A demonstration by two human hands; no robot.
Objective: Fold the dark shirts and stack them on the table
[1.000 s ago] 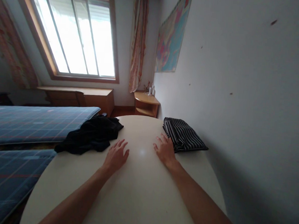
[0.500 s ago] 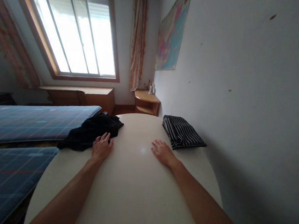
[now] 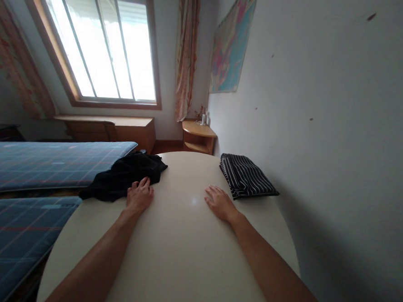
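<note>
1 striped cloth (image 3: 249, 177) looks folded, 1 black cloth (image 3: 119, 178) not yet. L hand (image 3: 140, 196) at its edge, can't tell if gripping; R hand (image 3: 220, 204) empty, flat on tbl (image 3: 181, 259).

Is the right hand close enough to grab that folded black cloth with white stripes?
Probably yes: the right hand is close beside the folded black cloth with white stripes, and only the smooth white tabletop shows between them.

Bright window (image 3: 101, 49) in wooden frame (image 3: 117, 105), patterned curtains (image 3: 186, 59) either side. White, marked wall (image 3: 329, 77) at right, colourful map (image 3: 231, 48) on it. Wooden desk (image 3: 135, 123) under window, corner shelf (image 3: 199, 129) nearby. Blue plaid mattresses (image 3: 43, 164) at left.
</note>
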